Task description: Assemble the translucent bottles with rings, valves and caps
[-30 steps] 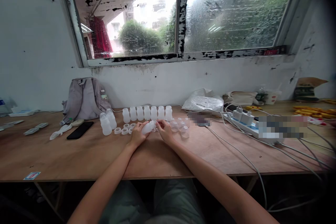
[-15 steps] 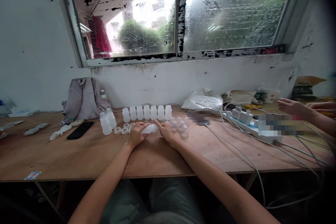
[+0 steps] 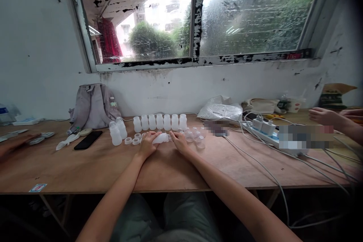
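My left hand (image 3: 148, 144) is wrapped round a translucent white baby bottle (image 3: 160, 138), which lies tilted on its side just above the table. At the bottle's right end my right hand (image 3: 180, 143) has its fingers bent together around a small clear piece, too small to make out. Behind my hands stands a row of several open white bottles (image 3: 160, 121). White collar rings (image 3: 128, 141) lie left of my left hand, partly hidden by it. Clear domed caps (image 3: 200, 143) sit beside my right hand. Two bottles with clear tops (image 3: 115, 134) stand farther left.
Left of the bottles are a black phone (image 3: 88, 140), a white spoon-like item (image 3: 67, 141) and a grey backpack (image 3: 92, 106). Another person's hand (image 3: 14, 145) reaches in at far left. Rightward lie a plastic bag (image 3: 220, 109), a power strip with cables (image 3: 262, 130) and another person's hands (image 3: 329, 118).
Another person's hand has come in at the far left, over the white pieces there. My right fingertips have shifted slightly at the bottle's end; my left hand keeps its hold. The view has shifted slightly.
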`<state>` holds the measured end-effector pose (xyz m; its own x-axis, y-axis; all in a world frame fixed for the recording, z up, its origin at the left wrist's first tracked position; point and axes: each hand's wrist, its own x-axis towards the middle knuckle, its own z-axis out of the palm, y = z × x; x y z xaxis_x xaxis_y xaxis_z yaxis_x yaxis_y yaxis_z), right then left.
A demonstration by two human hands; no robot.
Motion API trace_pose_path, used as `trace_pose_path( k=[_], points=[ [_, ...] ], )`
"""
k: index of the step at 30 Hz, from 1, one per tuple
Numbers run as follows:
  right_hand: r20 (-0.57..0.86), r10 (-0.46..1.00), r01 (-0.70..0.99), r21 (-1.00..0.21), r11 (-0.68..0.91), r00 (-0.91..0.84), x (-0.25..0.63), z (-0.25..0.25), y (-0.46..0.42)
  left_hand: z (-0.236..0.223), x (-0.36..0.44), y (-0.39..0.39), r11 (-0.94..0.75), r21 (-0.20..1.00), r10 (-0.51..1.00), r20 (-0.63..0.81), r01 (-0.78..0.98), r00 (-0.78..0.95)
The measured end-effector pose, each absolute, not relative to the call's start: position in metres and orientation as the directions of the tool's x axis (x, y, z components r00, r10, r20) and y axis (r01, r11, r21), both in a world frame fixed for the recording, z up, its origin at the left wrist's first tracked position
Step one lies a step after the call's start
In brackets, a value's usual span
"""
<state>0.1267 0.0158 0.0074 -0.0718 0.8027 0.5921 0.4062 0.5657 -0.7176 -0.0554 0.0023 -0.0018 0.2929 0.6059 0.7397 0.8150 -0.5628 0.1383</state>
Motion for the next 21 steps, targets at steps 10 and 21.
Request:
trace_pose_path(
  k=[10,21],
  points=[
    [0.595,0.774,0.343,-0.696,0.630,-0.216,0.124,0.011,0.005,-0.002,-0.057,0.002,-0.551,0.114,0.600,0.743,0.826,0.298],
    [0.497,0.846,0.472,-0.708,0.525,-0.196,0.127,0.010,0.005,-0.002,-0.056,-0.001,-0.584,-0.006,0.564,0.715,0.812,0.412]
  ],
)
